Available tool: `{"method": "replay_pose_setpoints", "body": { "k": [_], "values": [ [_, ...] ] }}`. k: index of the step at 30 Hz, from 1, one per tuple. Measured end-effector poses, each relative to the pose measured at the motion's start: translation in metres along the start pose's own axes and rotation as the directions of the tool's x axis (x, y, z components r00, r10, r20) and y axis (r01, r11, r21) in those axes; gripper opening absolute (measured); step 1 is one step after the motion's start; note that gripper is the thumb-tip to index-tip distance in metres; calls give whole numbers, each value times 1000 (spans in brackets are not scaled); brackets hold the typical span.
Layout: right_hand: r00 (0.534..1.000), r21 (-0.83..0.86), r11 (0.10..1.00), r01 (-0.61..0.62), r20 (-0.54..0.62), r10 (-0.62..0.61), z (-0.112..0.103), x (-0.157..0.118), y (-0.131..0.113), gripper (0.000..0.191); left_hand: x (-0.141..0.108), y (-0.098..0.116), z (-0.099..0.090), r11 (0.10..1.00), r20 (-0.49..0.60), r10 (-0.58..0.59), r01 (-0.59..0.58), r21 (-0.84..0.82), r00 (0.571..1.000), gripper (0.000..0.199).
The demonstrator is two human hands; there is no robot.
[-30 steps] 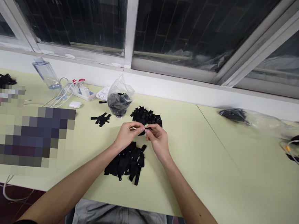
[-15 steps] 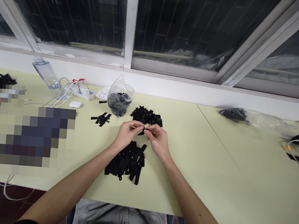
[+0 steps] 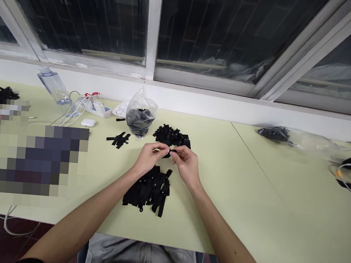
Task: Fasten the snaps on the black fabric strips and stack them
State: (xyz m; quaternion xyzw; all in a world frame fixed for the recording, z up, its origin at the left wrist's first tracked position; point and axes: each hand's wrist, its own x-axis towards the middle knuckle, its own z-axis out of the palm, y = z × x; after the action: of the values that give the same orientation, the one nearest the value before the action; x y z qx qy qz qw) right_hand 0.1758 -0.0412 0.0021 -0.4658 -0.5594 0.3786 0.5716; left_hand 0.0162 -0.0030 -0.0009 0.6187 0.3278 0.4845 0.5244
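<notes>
My left hand and my right hand meet over the middle of the table. Both are closed in a pinch on one small black strap piece, mostly hidden by the fingers. Nearer to me, partly under my left wrist, lies a pile of black strap pieces, some with small light marks and one with a small ring at its end. Just beyond my fingers is a second heap of black strap pieces.
A clear plastic bag of black pieces stands behind, beside a few loose straps. Further left are a white case, a power strip with cables and a water bottle. Another bag lies far right.
My right fingers have shifted very slightly on the black strap piece, and a bit more of it shows beside them. The piles have stayed put.
</notes>
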Motion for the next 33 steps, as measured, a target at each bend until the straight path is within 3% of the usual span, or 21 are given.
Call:
{"method": "replay_pose_setpoints", "body": {
  "k": [19,25,33],
  "values": [
    [999,20,999,-34,-30,34,-1,3,4,26,-1,1,0,999,20,-30,30,20,999,25],
    [998,-124,992,-21,-54,14,-1,0,3,29,-1,-2,-1,999,17,-8,8,48,1000,27],
    [996,-264,964,27,-74,-48,1,-5,1,19,-3,-4,1,998,16,-7,6,66,1000,26]
  ]
}}
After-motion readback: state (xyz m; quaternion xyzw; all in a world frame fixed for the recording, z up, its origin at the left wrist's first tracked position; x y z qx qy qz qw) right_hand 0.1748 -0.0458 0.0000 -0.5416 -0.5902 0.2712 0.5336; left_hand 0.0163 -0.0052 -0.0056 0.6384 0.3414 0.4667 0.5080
